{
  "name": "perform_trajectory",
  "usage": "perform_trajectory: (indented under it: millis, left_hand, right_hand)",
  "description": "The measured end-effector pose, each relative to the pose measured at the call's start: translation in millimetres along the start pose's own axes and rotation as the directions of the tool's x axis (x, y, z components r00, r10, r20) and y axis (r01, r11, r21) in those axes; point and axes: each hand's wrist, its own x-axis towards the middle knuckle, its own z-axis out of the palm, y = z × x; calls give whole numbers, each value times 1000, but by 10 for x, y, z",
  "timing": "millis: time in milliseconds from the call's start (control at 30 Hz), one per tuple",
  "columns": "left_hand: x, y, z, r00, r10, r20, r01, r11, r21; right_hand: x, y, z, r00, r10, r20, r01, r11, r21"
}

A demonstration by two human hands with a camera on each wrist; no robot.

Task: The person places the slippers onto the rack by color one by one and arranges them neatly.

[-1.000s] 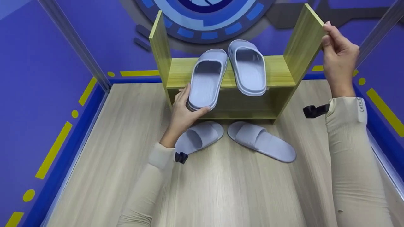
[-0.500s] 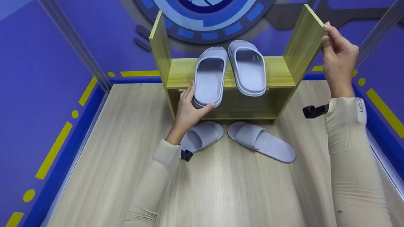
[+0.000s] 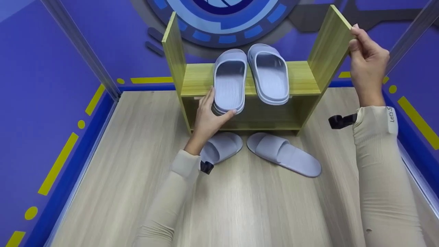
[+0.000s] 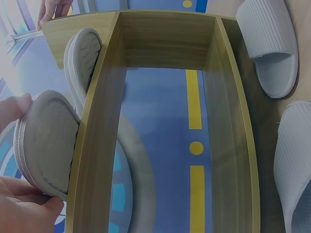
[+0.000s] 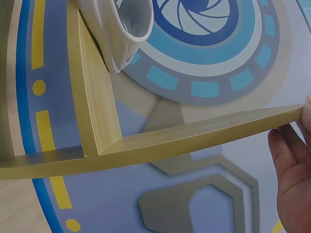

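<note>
On the upper board of a small wooden shoe rack [image 3: 303, 77], two light grey-blue slippers sit side by side, their heels jutting past the front edge. My left hand [image 3: 209, 118] grips the left slipper [image 3: 229, 91] by its heel, thumb on one side and fingers on the other. In the left wrist view the sole [image 4: 48, 141] of that slipper shows against the board's edge. The right slipper [image 3: 273, 80] stands beside it, untouched. My right hand [image 3: 369, 65] pinches the top corner of the rack's right side panel [image 5: 214, 131] between thumb and fingers.
Two grey slide sandals lie on the wooden floor before the rack: the left one [image 3: 224, 147] partly behind my left wrist, the right one [image 3: 288, 154] angled outward. Blue printed walls [image 3: 51, 85] enclose the floor at the back and both sides.
My left hand has moved the left slipper slightly right and farther back on the board, turning it straighter. My right hand has stayed on the panel.
</note>
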Motion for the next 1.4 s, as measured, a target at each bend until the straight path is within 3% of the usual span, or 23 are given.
perform_trajectory:
  millis: [500, 867, 1400]
  left_hand:
    - [99, 27, 122, 999, 3, -49, -4, 1000, -22]
    - [164, 44, 177, 999, -15, -30, 14, 1000, -26]
    - [196, 97, 258, 998, 16, -53, -16, 1000, -2]
  right_hand:
    - [-4, 17, 6, 1000, -21, 2, 21, 1000, -3]
    - [-24, -34, 9, 1000, -14, -1, 14, 999, -34]
    - [0, -5, 8, 1000, -18, -9, 17, 1000, -22]
